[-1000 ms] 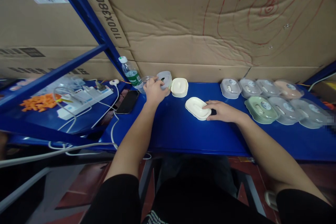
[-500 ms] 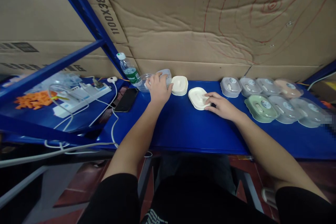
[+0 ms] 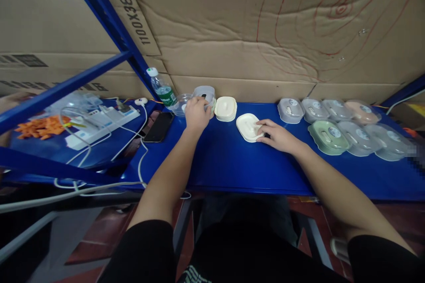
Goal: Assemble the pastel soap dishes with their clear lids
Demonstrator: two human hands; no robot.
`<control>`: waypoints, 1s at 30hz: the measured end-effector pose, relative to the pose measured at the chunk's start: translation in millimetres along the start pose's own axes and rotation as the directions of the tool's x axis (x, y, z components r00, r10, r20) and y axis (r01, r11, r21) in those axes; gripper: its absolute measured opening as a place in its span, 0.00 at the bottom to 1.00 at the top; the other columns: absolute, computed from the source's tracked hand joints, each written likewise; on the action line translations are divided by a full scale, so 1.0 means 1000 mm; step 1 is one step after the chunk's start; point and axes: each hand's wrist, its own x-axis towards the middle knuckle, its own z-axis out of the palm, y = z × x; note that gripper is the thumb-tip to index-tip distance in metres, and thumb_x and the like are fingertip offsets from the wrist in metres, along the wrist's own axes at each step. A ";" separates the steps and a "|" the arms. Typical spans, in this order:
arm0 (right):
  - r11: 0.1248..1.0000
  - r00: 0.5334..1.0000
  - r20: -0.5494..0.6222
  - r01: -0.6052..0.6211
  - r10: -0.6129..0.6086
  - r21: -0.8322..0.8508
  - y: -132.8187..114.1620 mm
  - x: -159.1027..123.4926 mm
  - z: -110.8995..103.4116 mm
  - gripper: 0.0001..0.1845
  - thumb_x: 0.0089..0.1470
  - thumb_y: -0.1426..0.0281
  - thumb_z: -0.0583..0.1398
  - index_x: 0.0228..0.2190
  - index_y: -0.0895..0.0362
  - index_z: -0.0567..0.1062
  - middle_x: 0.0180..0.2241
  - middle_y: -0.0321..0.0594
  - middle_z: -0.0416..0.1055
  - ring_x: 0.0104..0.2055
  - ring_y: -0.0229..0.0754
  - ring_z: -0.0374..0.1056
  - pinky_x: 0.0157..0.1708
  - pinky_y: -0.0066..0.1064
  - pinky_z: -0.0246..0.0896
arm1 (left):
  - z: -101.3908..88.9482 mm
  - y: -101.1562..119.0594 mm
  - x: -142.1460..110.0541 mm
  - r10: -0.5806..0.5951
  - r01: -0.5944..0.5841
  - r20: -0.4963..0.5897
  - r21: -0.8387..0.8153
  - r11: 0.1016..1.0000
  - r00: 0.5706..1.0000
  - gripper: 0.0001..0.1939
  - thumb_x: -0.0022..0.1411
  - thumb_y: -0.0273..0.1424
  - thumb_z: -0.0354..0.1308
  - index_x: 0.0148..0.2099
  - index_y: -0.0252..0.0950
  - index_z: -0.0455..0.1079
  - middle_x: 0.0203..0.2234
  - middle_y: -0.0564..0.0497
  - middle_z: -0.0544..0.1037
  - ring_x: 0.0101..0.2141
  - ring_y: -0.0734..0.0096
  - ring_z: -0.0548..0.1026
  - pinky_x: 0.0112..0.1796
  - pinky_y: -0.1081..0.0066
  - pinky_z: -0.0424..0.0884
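On the left of the blue metal tabletop (image 3: 232, 168), a black smartphone (image 3: 158, 127) lies below a clear plastic bottle with a green label (image 3: 166, 96). A clear, round plastic container (image 3: 181, 106) sits beside the bottle.

The left hand (image 3: 197, 115) reaches over the front of a translucent grey plastic container (image 3: 203, 93). Its fingertips meet the near side; the view does not show whether the fingers are closed on it.

Directly right of this container is a cream, rounded-square plastic box (image 3: 226, 108), apart from the next item.

A cream, shallow, rounded plastic dish (image 3: 246, 126) lies nearer the front edge than the box. Its long axis appears to run from far left to near right. The right hand (image 3: 277, 135) is at its right end, thumb and fingers clamped on the rim. Relative to this hand, the dish extends left and slightly away from the person. The right hand is the nearer one; the left is beyond the box.

At far right, translucent lidded containers (image 3: 360, 137) stand in two rows, including one green container (image 3: 329, 136).
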 end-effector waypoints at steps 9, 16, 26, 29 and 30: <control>1.000 1.000 -0.004 -0.026 0.026 -0.017 -0.002 0.000 0.000 0.09 0.65 0.61 0.64 0.41 0.52 0.78 0.61 0.52 0.71 0.61 0.58 0.73 0.61 0.57 0.69 | -0.006 0.010 -0.005 -0.012 0.014 -0.109 0.025 1.000 0.994 0.16 0.64 0.33 0.63 0.54 0.40 0.76 0.58 0.38 0.77 0.63 0.40 0.68 0.67 0.35 0.53; 0.998 0.972 -0.227 -0.058 0.055 -0.003 -0.006 0.004 0.006 0.09 0.66 0.60 0.63 0.41 0.52 0.75 0.61 0.52 0.70 0.64 0.59 0.69 0.60 0.56 0.69 | -0.005 0.056 -0.035 0.523 -0.499 0.058 -0.229 0.836 0.850 0.16 0.71 0.38 0.58 0.55 0.38 0.77 0.33 0.48 0.83 0.40 0.61 0.81 0.45 0.61 0.75; 0.997 0.925 -0.372 -0.077 0.072 0.001 -0.014 0.008 0.012 0.10 0.66 0.58 0.63 0.44 0.49 0.74 0.63 0.49 0.67 0.68 0.59 0.64 0.69 0.59 0.60 | 0.001 0.089 -0.061 0.509 -0.488 0.329 -0.149 0.860 0.796 0.19 0.78 0.40 0.53 0.64 0.42 0.75 0.49 0.42 0.86 0.46 0.59 0.84 0.41 0.65 0.76; 0.997 0.918 -0.388 -0.081 0.077 0.005 -0.014 0.010 0.013 0.09 0.66 0.59 0.62 0.44 0.49 0.74 0.63 0.50 0.67 0.69 0.59 0.63 0.70 0.60 0.59 | -0.002 0.091 -0.061 0.496 -0.477 0.352 -0.147 0.867 0.793 0.20 0.78 0.37 0.51 0.66 0.42 0.73 0.46 0.42 0.86 0.44 0.59 0.84 0.40 0.64 0.77; 0.996 0.915 -0.397 -0.084 0.079 0.005 -0.014 0.011 0.015 0.09 0.66 0.59 0.62 0.44 0.49 0.75 0.63 0.50 0.67 0.69 0.60 0.63 0.70 0.61 0.58 | -0.002 0.093 -0.062 0.499 -0.479 0.358 -0.150 0.865 0.789 0.21 0.78 0.36 0.51 0.67 0.42 0.72 0.46 0.42 0.86 0.43 0.59 0.84 0.40 0.64 0.77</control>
